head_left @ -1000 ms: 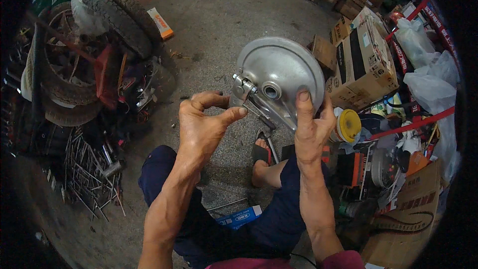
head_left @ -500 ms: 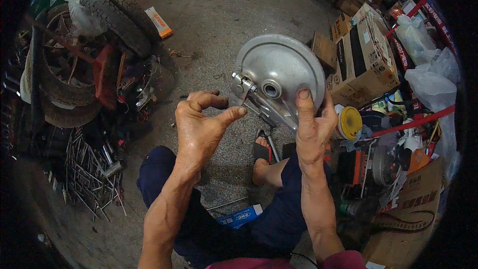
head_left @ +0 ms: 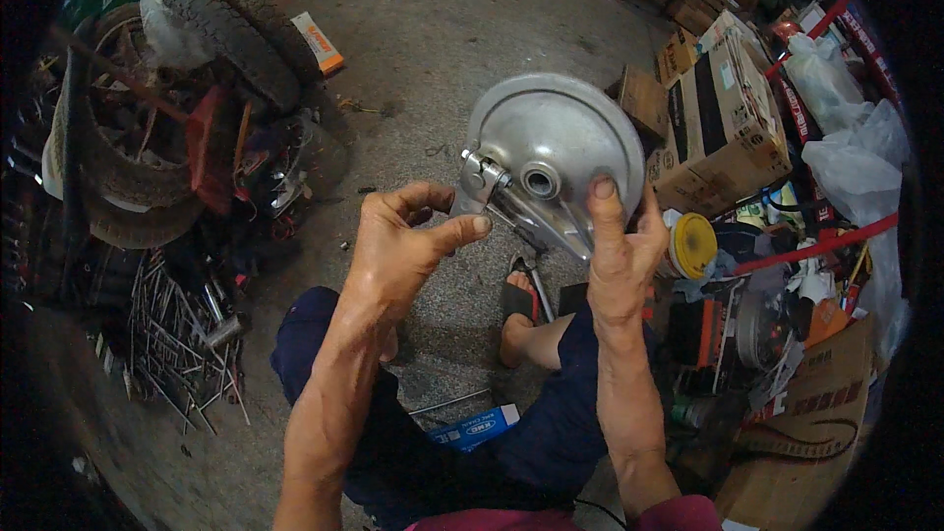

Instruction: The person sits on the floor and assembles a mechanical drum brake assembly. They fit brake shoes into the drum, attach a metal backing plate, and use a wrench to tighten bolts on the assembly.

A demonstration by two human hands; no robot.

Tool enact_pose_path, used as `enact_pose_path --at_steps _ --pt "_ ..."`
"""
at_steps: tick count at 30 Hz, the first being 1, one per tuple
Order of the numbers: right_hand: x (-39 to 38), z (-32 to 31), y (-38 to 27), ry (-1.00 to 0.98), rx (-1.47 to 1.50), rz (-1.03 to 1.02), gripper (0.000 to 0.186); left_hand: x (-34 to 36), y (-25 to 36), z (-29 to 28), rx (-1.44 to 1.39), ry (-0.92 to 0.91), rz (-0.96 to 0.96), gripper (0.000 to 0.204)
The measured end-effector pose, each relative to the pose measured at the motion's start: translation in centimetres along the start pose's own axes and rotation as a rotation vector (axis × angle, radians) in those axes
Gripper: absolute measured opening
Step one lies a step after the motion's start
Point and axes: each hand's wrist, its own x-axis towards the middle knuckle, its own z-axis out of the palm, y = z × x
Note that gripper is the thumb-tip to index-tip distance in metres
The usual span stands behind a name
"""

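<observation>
The left hand (head_left: 393, 251) hung with thumb and forefinger parted, the small metal lever (head_left: 473, 199) just beyond their tips; whether either touched it could not be told. The right hand (head_left: 621, 258) was clamped on the round metal brake plate (head_left: 551, 128), thumb flat on its face, other fingers behind the rim. The plate was held tilted in the air, just beyond and between the hands, its lever and clamp bolt (head_left: 501, 178) toward the left hand, its hub bore (head_left: 540, 181) left of the right thumb.

To work well here, the right hand likely needed to keep the plate from twisting, its thumb clear of the bore. The lever probably suited a light pinch near its lower end, eased squarely rather than forced, with an eye on the bolt.

Just right of the right hand stood a yellow-lidded tub (head_left: 694, 244); beyond it, a cardboard carton (head_left: 733, 128). Farther off, ahead and left of the left hand, tyres (head_left: 231, 31) leaned together.
</observation>
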Motion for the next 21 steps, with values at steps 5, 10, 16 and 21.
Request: enact_pose_path --at_steps 5,10,16,21 --pt "0.0 0.1 0.3 -0.002 -0.014 -0.021 0.044 -0.3 0.1 -0.4 0.206 0.056 0.044 0.032" --pt "-0.1 0.1 0.0 0.020 0.013 0.030 0.043 -0.2 0.0 0.2 0.113 0.057 0.067 0.032" --pt "-0.1 0.2 0.2 0.010 0.017 0.004 0.043 -0.1 -1.2 0.0 0.144 0.095 0.142 0.032" --pt "-0.1 0.0 0.0 0.000 0.006 -0.003 0.044 0.1 -0.8 0.1 0.107 0.039 0.107 0.031"
